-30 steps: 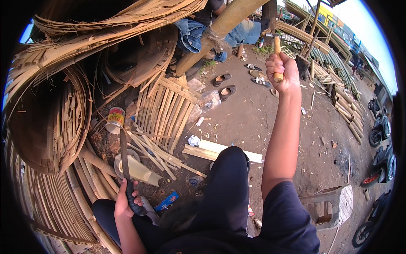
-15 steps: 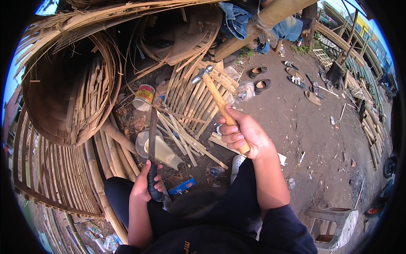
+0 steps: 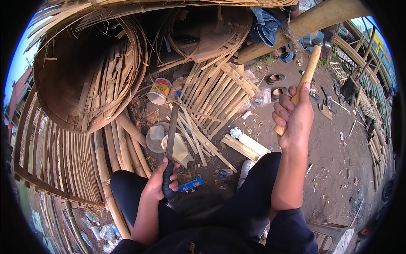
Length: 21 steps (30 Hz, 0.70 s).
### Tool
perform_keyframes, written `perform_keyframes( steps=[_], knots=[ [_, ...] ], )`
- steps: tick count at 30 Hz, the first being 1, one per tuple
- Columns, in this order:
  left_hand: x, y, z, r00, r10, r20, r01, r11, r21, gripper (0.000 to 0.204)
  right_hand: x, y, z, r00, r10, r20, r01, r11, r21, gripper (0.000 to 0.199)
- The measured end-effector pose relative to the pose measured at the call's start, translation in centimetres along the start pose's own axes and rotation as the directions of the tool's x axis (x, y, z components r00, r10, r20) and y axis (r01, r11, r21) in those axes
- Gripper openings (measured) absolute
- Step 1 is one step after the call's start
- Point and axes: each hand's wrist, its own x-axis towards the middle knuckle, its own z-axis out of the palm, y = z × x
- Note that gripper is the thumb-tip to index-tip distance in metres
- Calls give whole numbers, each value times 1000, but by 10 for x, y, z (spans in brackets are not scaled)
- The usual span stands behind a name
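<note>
My left hand [image 3: 157, 181] is closed around the black wrapped handle of a machete [image 3: 172, 129], low over my left knee. Its dark blade points away from me, toward a pile of split bamboo strips [image 3: 192, 137]. To the right, my right hand [image 3: 297, 114] grips a hammer [image 3: 311, 67] by its pale wooden handle, raised above the ground. The hammer's metal head is at the far end, in front of the thick bamboo pole. Beyond the machete tip lies a fan-like bamboo slat panel [image 3: 213, 91].
Large round woven baskets [image 3: 91, 76] stand at the far left, above a slatted bamboo frame [image 3: 63, 165] and bamboo poles [image 3: 101, 156]. A plastic tub [image 3: 159, 91] and pale wood pieces [image 3: 245, 147] lie ahead. Sandals [image 3: 325, 111] are farther right; a plastic chair [image 3: 330, 235] stands near right.
My right hand has lifted the hammer up and to the right, away from the machete. The left hand keeps its hold on the machete. The whole view has shifted somewhat.
</note>
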Motion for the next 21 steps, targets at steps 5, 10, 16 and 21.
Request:
perform_keyframes(
  steps=[5, 10, 16, 21],
  knots=[
    [-3, -2, -14, 999, 41, -24, -41, 999, -28, 52, -28, 73, 18, 873, 391, 291, -317, 909, -272, 40],
    [2, -3, 0, 999, 39, -19, -39, 999, 22, 52, -33, 185, 1, 835, 413, 363, -166, 819, -550, 43],
    [2, -6, -3, 991, 101, -86, -90, 989, 121, 53, -33, 221, -15, 716, 342, 608, 221, 716, -663, 36],
    [-4, -6, -8, 995, 103, 10, -103, 995, 1, 46, -26, 215, -27, 549, 426, 719, 444, 580, -683, 29]
  ],
)
